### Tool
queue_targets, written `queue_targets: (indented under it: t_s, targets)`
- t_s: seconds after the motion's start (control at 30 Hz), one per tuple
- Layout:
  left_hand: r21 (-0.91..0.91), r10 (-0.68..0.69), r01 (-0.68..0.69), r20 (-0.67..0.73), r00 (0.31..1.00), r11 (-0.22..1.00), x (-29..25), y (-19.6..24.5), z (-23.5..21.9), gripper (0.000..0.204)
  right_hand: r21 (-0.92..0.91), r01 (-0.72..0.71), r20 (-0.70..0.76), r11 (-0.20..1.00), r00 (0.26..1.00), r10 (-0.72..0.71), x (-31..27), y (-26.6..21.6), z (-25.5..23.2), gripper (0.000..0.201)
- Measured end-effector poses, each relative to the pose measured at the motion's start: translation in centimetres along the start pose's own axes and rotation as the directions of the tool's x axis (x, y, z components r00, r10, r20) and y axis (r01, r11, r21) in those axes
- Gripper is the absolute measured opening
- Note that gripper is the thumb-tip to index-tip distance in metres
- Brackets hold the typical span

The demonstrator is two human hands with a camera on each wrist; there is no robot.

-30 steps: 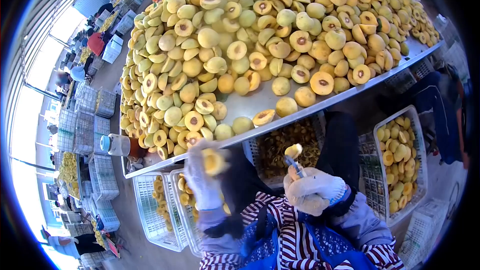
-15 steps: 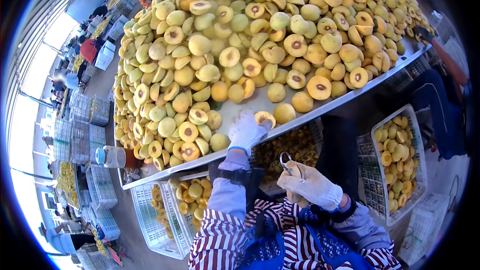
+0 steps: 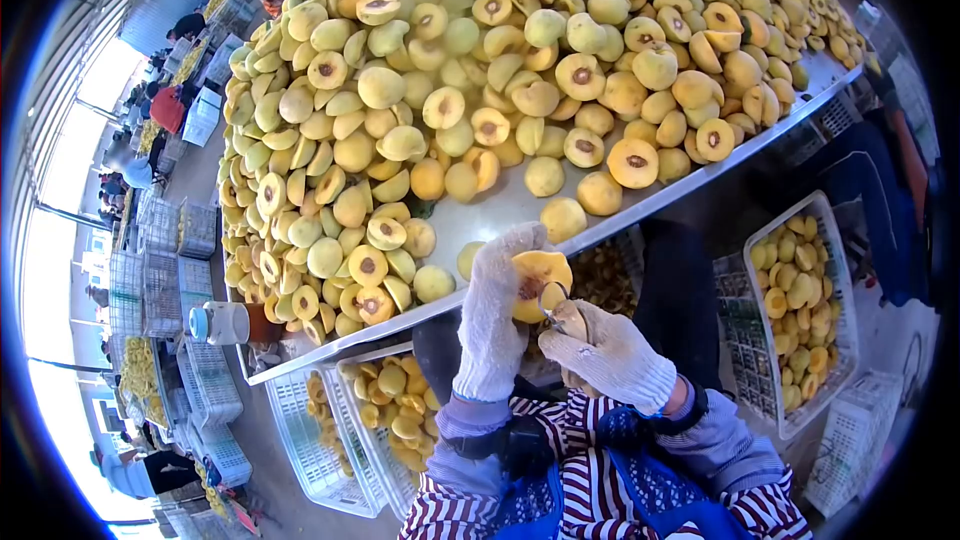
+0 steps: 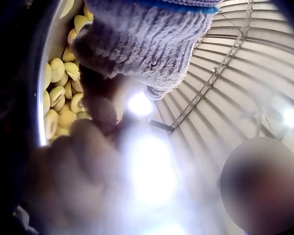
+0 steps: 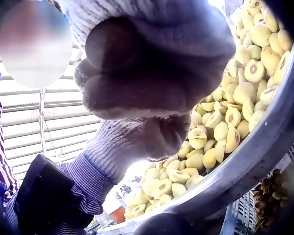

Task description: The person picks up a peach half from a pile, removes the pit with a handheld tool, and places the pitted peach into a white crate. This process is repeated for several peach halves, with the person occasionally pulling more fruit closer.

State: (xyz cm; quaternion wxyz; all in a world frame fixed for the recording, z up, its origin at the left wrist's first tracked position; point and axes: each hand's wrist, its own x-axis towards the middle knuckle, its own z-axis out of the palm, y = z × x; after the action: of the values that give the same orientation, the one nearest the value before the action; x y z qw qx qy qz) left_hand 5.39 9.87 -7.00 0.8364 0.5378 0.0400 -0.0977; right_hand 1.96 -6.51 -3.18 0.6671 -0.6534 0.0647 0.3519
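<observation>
In the head view, my gloved left hand (image 3: pixel 492 315) holds a yellow peach half (image 3: pixel 542 268) by its side at the table's front edge, its cut face and brown centre showing. My gloved right hand (image 3: pixel 618 355) grips a small pitting tool with a metal loop (image 3: pixel 544 300), the loop right at the cut face. Curled fingers hide most of its handle. The right wrist view shows the right glove (image 5: pixel 157 63) above the left glove (image 5: pixel 122 142), the peach half hidden behind them. A ribbed glove cuff (image 4: pixel 142 44) fills the top of the left wrist view.
A large heap of peach halves (image 3: pixel 380 85) covers the metal table (image 3: pixel 475 225). Below its edge stands a crate of brown scraps (image 5: pixel 269 196). Crates of peach halves flank me at left (image 3: pixel 395 410) and right (image 3: pixel 795 300). A bottle (image 3: pixel 225 323) stands at the left corner.
The left hand has gone from a blurred peach half beside the left crate to the table edge, picked up a peach half there and brought it to the tool. A piece on the tool is gone.
</observation>
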Motion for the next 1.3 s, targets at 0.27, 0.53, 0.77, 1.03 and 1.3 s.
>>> queue_targets:
  t_s: [0.27, 0.53, 0.77, 1.03, 1.3]
  targets:
    - [0.197, 0.223, -0.195, -0.129, 0.966, 0.961, -3.8, 2.3, 5.6, 0.049, 0.044, 0.045, 0.048, 0.998, 0.998, -0.047, -1.6, -0.1, 0.3, 0.031]
    - [0.567, 0.405, -0.337, 0.006, 0.914, 0.751, -3.4, 3.1, 5.8, 0.02, 0.249, -0.084, 0.367, 0.965, 0.93, -0.013, -2.0, 0.9, -1.2, 0.027]
    - [0.638, 0.567, -0.689, 0.443, 0.694, 0.345, -2.8, 4.4, 5.0, 0.019, 0.34, -0.329, 0.638, 0.881, 0.769, 0.042, -2.8, 1.2, -3.0, 0.03]
    - [-0.04, -0.131, 0.131, 0.0, 0.991, 0.991, -3.9, 4.2, 6.8, 0.049, 0.172, -0.292, 0.794, 0.941, 0.606, 0.043, -2.3, 2.0, -2.8, 0.032]
    - [0.574, 0.478, -0.154, -0.47, 0.742, 0.804, -6.9, 3.5, -9.7, 0.043, 0.095, -0.275, 0.466, 0.957, 0.861, 0.201, -2.8, 0.0, -2.8, 0.022]
